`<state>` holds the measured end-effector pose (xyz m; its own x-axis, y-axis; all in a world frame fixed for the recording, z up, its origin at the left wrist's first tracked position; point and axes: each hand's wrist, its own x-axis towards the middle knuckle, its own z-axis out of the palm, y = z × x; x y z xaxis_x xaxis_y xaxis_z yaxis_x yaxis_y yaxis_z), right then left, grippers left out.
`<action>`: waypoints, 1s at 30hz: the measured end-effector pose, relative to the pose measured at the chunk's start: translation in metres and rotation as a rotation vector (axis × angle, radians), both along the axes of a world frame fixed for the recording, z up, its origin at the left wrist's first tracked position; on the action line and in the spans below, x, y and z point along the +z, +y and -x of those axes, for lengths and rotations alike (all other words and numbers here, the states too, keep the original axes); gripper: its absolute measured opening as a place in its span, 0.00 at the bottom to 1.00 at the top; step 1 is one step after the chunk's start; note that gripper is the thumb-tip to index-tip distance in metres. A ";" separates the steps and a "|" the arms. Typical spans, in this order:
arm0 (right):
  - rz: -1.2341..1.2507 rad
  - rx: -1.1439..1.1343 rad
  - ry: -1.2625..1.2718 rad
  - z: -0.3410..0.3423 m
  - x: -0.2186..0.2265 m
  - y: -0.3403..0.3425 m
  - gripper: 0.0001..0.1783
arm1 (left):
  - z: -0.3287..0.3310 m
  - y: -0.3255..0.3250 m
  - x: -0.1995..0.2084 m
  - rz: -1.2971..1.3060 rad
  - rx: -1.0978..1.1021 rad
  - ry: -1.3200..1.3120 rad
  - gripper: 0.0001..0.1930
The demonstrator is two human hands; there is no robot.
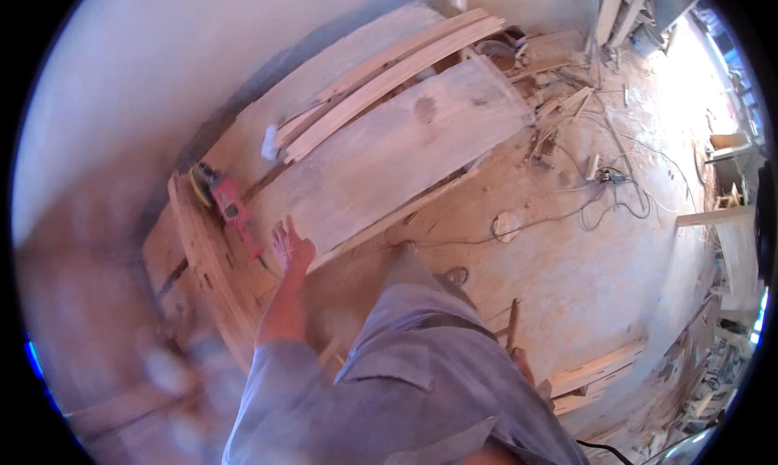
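Note:
My left hand reaches out over the near left end of a pale work board, fingers spread and nothing in it. Just left of it lies a red hand-held power tool, shaped like an angle grinder, with a yellow round disc at its far end. It rests by a long wooden plank. Low beside my leg, my right hand shows only in part, mostly hidden by my clothing. A thin brown stick-like thing rises from it; its kind is unclear.
Long wooden strips lie along the board's far side, close to the wall. Cables loop across the dusty floor at right. Cut timber lies near my right side, and scrap wood is scattered beyond the board.

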<state>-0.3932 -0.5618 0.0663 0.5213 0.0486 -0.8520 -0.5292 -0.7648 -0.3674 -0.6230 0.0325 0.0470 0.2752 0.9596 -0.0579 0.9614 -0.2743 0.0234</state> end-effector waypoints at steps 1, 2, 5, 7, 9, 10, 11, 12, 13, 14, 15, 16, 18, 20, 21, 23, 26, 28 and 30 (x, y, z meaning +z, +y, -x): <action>0.024 0.051 -0.009 -0.006 -0.006 0.004 0.12 | -0.036 0.010 -0.004 0.020 -0.032 -0.104 0.42; 0.047 0.151 0.000 -0.013 -0.006 0.006 0.16 | -0.065 0.022 -0.007 0.051 -0.083 -0.154 0.42; 0.123 0.112 0.200 -0.023 -0.054 -0.028 0.15 | -0.152 0.046 -0.028 0.144 -0.261 -0.250 0.41; 0.064 -0.015 0.122 -0.021 -0.069 -0.047 0.10 | -0.212 0.068 -0.037 0.142 -0.366 -0.248 0.40; -0.023 -0.198 0.073 -0.015 -0.082 -0.070 0.09 | -0.282 0.085 -0.042 0.131 -0.421 -0.254 0.40; -0.075 -0.298 0.055 -0.023 -0.080 -0.068 0.09 | -0.317 0.094 -0.041 0.125 -0.443 -0.257 0.40; -0.031 -0.296 -0.007 -0.029 -0.077 -0.065 0.09 | -0.352 0.103 -0.040 0.116 -0.444 -0.259 0.40; 0.012 -0.289 -0.065 -0.033 -0.062 -0.056 0.09 | -0.384 0.112 -0.038 0.105 -0.440 -0.257 0.40; 0.044 -0.325 -0.071 -0.047 -0.053 -0.045 0.09 | -0.418 0.121 -0.037 0.096 -0.438 -0.255 0.40; 0.075 -0.359 -0.080 -0.063 -0.044 -0.035 0.09 | -0.449 0.130 -0.035 0.053 -0.439 -0.251 0.40; 0.096 -0.433 -0.030 -0.076 -0.039 -0.027 0.08 | -0.472 0.139 -0.035 0.012 -0.437 -0.239 0.40; 0.116 -0.505 0.021 -0.090 -0.034 -0.018 0.08 | -0.494 0.150 -0.038 -0.031 -0.433 -0.226 0.40; 0.164 -0.498 0.023 -0.131 -0.014 0.009 0.08 | -0.532 0.175 -0.051 -0.078 -0.447 -0.218 0.39; 0.212 -0.541 0.024 -0.171 -0.005 0.036 0.09 | -0.562 0.185 -0.055 -0.023 -0.402 -0.239 0.39; 0.238 -0.580 0.021 -0.189 -0.005 0.042 0.10 | -0.570 0.184 -0.056 -0.045 -0.361 -0.183 0.39; 0.277 -0.547 -0.040 -0.213 -0.016 0.040 0.11 | -0.592 0.173 -0.049 -0.094 -0.290 -0.087 0.38; 0.297 -0.385 -0.128 -0.236 -0.034 0.035 0.13 | -0.604 0.161 -0.027 -0.036 -0.283 0.021 0.39; 0.277 -0.381 -0.106 -0.264 -0.037 0.058 0.14 | -0.595 0.165 -0.031 -0.083 -0.357 -0.008 0.38; 0.309 -0.315 -0.113 -0.302 -0.016 0.100 0.14 | -0.589 0.167 -0.033 -0.101 -0.401 -0.014 0.37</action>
